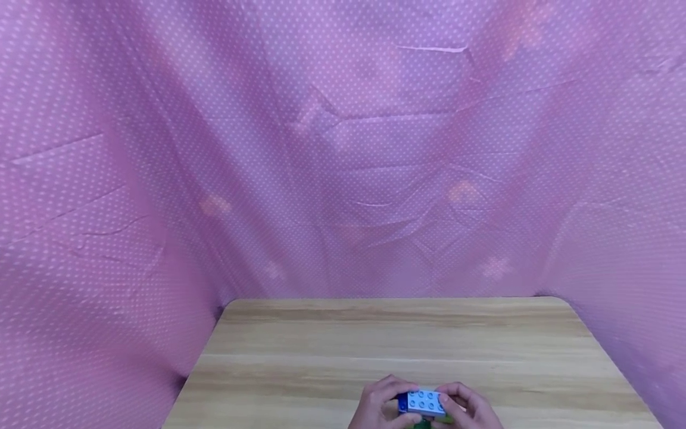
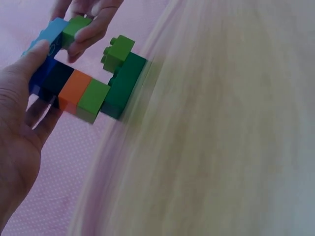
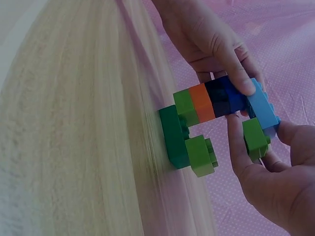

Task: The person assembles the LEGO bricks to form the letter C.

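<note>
A structure of toy building bricks stands at the table's near edge. Its dark green base brick (image 3: 172, 137) carries a short light green brick (image 3: 199, 155) at one end. From the other end rises a column of light green, orange (image 3: 201, 101), near-black and blue bricks (image 2: 42, 73). Across the top reaches a light blue eight-stud brick (image 1: 426, 403), with another light green brick (image 3: 253, 137) under its free end. My left hand (image 1: 377, 405) grips the column's top, thumb on the joint with the light blue brick. My right hand (image 3: 280, 187) pinches the light blue brick's free end and the green brick below.
The wood-grain table (image 1: 375, 339) stretches away beyond the hands. Pink dotted cloth (image 1: 343, 179) hangs behind it and along both sides. More of the cloth shows below the near edge in the wrist views.
</note>
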Demonstrator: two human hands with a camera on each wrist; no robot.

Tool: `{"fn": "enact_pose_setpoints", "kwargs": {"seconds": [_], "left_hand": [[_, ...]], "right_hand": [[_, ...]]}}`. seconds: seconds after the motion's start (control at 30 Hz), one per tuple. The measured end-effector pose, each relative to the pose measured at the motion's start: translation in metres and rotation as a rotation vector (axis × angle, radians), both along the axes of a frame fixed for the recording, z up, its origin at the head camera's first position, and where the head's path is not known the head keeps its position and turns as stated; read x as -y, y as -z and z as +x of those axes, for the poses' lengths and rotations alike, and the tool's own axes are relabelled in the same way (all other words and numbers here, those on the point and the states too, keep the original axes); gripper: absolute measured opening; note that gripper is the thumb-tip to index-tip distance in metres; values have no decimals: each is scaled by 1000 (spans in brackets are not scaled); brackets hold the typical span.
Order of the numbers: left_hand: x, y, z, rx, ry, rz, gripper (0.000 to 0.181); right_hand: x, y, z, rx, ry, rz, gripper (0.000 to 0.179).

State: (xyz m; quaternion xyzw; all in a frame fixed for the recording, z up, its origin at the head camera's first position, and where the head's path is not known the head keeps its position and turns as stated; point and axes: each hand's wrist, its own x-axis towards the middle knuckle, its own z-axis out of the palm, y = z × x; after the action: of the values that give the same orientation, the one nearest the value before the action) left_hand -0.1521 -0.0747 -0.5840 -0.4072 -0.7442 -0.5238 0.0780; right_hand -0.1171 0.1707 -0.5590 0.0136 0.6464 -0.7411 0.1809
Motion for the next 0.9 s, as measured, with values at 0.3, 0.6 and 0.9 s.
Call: {"fn": "enact_pose_setpoints", "kwargs": {"seconds": [0.3, 0.6, 0.9], "left_hand": [[10, 4, 6, 309, 64, -33, 54], [8, 12, 1, 350, -20, -45, 51], [10, 8, -7, 520, -45, -117, 52]], "right_hand": [[0, 2, -1, -84, -13, 72, 55], [4, 13, 2, -331, -66, 380, 83], [0, 16, -3, -297, -71, 457, 68]]}}
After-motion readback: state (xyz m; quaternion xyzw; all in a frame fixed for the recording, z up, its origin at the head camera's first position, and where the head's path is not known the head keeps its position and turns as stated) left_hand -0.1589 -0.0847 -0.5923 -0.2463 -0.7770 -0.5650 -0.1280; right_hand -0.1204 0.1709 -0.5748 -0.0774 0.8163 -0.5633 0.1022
